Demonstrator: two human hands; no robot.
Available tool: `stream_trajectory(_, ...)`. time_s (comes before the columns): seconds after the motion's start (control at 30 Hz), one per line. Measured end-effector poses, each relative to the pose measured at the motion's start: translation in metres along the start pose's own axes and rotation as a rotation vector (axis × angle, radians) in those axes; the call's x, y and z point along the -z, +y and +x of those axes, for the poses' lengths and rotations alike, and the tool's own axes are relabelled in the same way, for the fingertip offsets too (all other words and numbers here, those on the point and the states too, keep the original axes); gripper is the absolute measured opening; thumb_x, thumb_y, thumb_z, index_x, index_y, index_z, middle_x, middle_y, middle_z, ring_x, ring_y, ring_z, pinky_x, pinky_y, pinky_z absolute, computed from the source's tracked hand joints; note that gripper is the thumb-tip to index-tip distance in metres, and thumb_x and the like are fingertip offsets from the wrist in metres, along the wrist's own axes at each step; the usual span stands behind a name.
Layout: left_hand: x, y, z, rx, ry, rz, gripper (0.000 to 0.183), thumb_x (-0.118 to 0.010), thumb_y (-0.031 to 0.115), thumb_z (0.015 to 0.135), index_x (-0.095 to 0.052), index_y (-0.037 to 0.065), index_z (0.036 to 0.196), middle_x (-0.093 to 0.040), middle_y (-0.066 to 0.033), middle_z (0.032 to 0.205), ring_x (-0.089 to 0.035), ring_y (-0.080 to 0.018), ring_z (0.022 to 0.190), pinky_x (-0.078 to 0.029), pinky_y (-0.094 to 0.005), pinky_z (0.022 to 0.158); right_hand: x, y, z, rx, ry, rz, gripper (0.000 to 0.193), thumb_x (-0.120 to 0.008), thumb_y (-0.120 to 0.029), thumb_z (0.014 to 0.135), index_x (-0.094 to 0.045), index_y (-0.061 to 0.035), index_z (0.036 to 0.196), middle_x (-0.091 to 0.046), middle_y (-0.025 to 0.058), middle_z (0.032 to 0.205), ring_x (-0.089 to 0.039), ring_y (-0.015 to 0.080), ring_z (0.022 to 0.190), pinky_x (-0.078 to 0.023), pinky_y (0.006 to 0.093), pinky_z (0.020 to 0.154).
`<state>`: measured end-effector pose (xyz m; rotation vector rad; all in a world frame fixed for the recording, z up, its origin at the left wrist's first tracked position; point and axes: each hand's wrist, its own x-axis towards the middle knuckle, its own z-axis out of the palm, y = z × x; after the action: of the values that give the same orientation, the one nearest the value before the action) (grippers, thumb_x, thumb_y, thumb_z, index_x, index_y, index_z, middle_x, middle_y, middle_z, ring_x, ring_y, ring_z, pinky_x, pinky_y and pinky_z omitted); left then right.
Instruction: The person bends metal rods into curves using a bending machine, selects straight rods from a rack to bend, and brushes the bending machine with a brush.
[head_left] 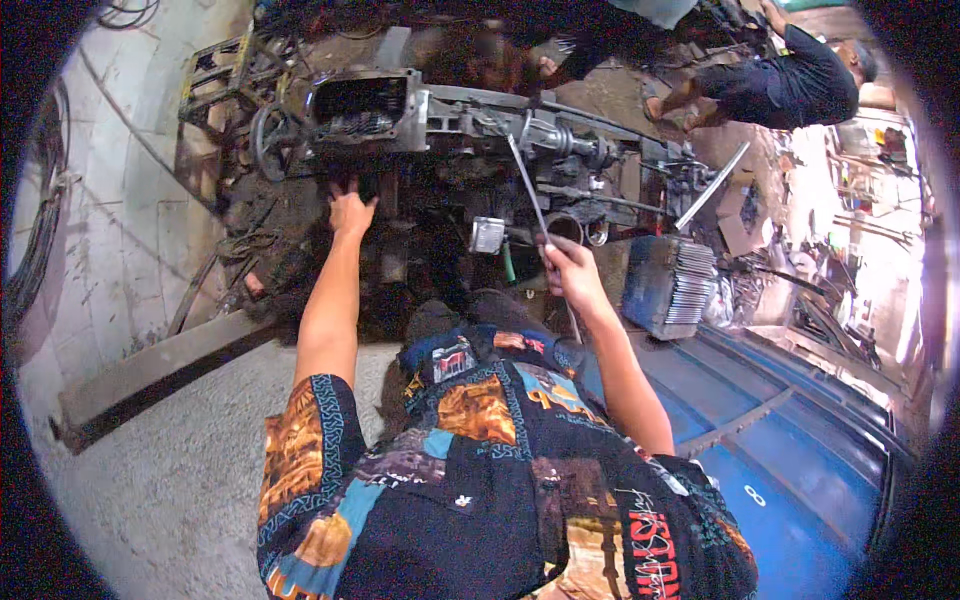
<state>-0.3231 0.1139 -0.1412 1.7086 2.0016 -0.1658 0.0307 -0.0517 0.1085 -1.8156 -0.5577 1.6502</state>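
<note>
My left hand [350, 212] reaches to the front of a greasy grey machine, just below its open-topped rectangular gear housing [418, 108]. Its fingers are apart and point away from me; the tips fade into shadow, so I cannot tell whether they touch the metal. In my right hand [572, 274] is a long thin metal rod [530, 185], gripped partway along. The rod slants up and to the left, its far end over the machine's shafts and round fittings [560, 140]. A handwheel [268, 142] stands at the machine's left end.
A finned blue-grey metal block [672, 285] stands at right beside blue metal panels [780, 440]. A small square metal part [488, 235] sits before the machine. One person [780, 85] crouches at far right; another person's hand [547, 66] shows behind the machine. Cables [45, 210] hang at left.
</note>
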Motion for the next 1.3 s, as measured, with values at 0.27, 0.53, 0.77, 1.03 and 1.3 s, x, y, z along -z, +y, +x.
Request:
stream_trajectory(0.27,-0.004,0.008,-0.028,0.054,0.529,-0.293,0.029,-0.067,0.012,0.073,-0.06,0.003,0.1,-0.055,-0.0208,0.107,-0.057,-0.0439,0.095,-0.048,-0.049,0.083,0.031,0.01,0.014,-0.025,-0.028,0.055,0.024,-0.05,-0.016,0.095,-0.058,-0.0068,0.115,-0.048,-0.0031,0.07,-0.04,0.0056,0.052,-0.032,0.0222,0.043)
stream_trajectory(0.53,0.038,-0.03,-0.106,0.252,0.758,-0.714,0.028,-0.076,0.013,0.069,-0.06,0.002,0.09,-0.061,-0.0159,0.097,-0.057,-0.0341,0.094,-0.044,-0.0416,0.085,-0.003,-0.007,0.052,0.022,-0.18,0.208,0.02,-0.045,-0.02,0.097,-0.053,-0.0098,0.111,-0.037,-0.0049,0.063,-0.033,0.0055,0.046,-0.025,0.0218,0.038)
stream_trajectory(0.77,0.175,-0.031,-0.065,-0.055,1.115,-0.468,0.034,-0.072,0.011,0.071,-0.061,0.001,0.101,-0.062,-0.0173,0.097,-0.059,-0.0348,0.091,-0.046,-0.0421,0.083,-0.04,-0.028,0.07,0.042,-0.349,0.164,0.025,-0.045,-0.019,0.097,-0.054,-0.0079,0.117,-0.04,-0.0037,0.061,-0.035,0.0066,0.043,-0.029,0.0241,0.037)
stream_trajectory(1.03,0.227,-0.071,0.035,0.076,0.65,-0.283,0.033,-0.074,0.02,0.075,-0.062,0.006,0.103,-0.059,-0.0163,0.107,-0.057,-0.0359,0.101,-0.047,-0.0446,0.083,-0.1,-0.046,0.073,0.212,-0.257,0.043,0.029,-0.05,-0.02,0.094,-0.058,-0.004,0.116,-0.046,-0.0027,0.062,-0.041,0.0071,0.048,-0.033,0.0239,0.041)
stream_trajectory(1.3,0.203,-0.081,0.087,0.19,0.174,-0.112,0.062,-0.067,0.039,0.083,-0.046,-0.002,0.124,-0.052,-0.024,0.125,-0.05,-0.0408,0.116,-0.043,-0.0501,0.095,-0.174,-0.021,0.115,0.246,0.09,-0.258,0.035,-0.051,-0.02,0.092,-0.059,0.0017,0.118,-0.066,0.0159,0.078,-0.064,0.0237,0.067,-0.05,0.0359,0.064)
